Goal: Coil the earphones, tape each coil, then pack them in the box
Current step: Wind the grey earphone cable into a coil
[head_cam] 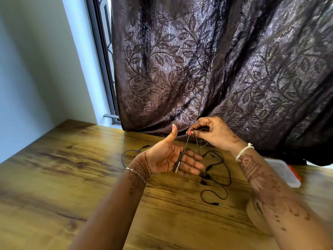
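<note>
1. The step in hand looks like the first one, coiling. No taped coil shows anywhere.
2. The left grip [173, 159] is released: palm up, fingers straight, thumb raised. It seems to serve as the form to wind on. A black earphone cable [180, 158] lies across the palm, with its jack plug at the lower edge of the fingers.
3. The right grip [207, 131] pinches that same cable between thumb and fingertip, above and just beside the left thumb. The strand runs down between the two hands.
4. On the desk [72, 177] a second earphone [219, 175] lies loose and uncoiled just beyond the left fingers. A blue cable [126, 156] lies behind the left wrist.
5. The tape roll [254, 211] (half hidden by the right forearm) and the clear box [282, 170] wait at the right.
6. The next move calls for carrying the pinched strand round the left fingers with even tension. The plug needs trapping, or the loops may slip.
</note>
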